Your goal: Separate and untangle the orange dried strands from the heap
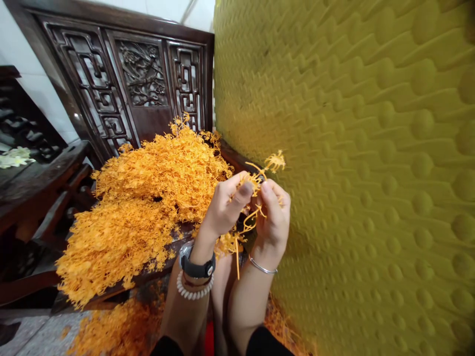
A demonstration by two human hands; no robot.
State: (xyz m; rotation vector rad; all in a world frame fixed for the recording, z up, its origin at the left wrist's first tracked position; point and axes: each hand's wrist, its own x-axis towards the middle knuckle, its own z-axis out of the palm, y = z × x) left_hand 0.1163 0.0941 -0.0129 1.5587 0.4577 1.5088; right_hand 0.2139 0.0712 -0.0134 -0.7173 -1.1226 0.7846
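Close together in the middle of the view, both hands work on thin orange plastic flower sprigs [275,160]. My left hand [226,205] is closed, thumb and fingers pinching orange sprig pieces. Across from it, my right hand [273,215] pinches a stem between thumb and forefinger. A curled orange stem [250,221] hangs below the fingers, between the two hands. Just left of my left hand rises a big heap of similar orange sprigs [159,178]. The exact joint between the pieces is hidden by the fingers.
The heap lies on a dark carved wooden bench [148,116] with a tall back. A yellow bumpy mat [352,173] stands like a wall on the right. More orange sprigs [115,326] lie on the floor below. White flowers [15,157] sit at far left.
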